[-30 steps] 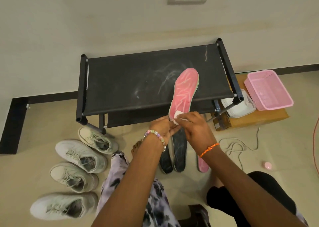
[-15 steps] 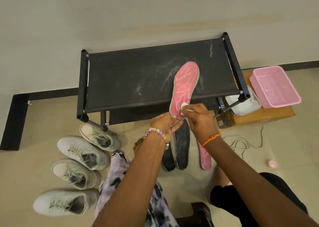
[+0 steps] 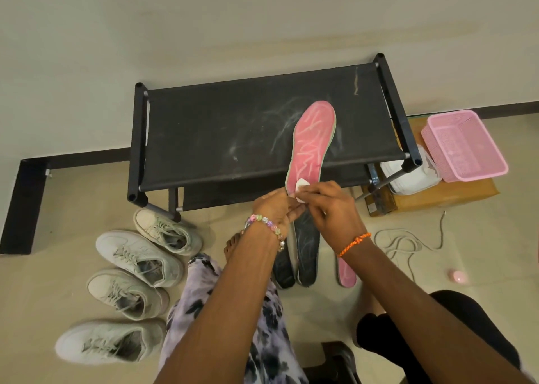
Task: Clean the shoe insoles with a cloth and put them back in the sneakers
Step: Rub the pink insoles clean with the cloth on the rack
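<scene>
Nearest: four white sneakers (image 3: 137, 284) in a row on the floor, left of the shoe rack's front legs, laces loose. Floral trouser leg (image 3: 221, 319) and a bare foot (image 3: 233, 245) just right of them. Two dark insoles (image 3: 300, 255) lie flat on the floor in front of the rack, side by side and touching; a second pink insole (image 3: 346, 272) just right of them, partly hidden under the right forearm.

Left hand (image 3: 275, 208), beaded bracelet on wrist, fingers curled round the heel end of the pink insole (image 3: 312, 144), holding it up. Insole is tilted, toe pointing away, over the rack's front right part. Right hand (image 3: 329, 205), orange thread on wrist, fingers pinching a small white cloth (image 3: 302, 186) pressed against the insole's heel area.

Black shoe rack (image 3: 227, 138) against the wall, fabric top with pale dusty smears. Right of the rack: white cord (image 3: 405, 243) on the floor, cardboard box (image 3: 437, 197) carrying a white container (image 3: 408, 179) and a pink plastic basket (image 3: 463, 147). Small pink round thing (image 3: 456, 275) on floor near the cord, can't tell what.
</scene>
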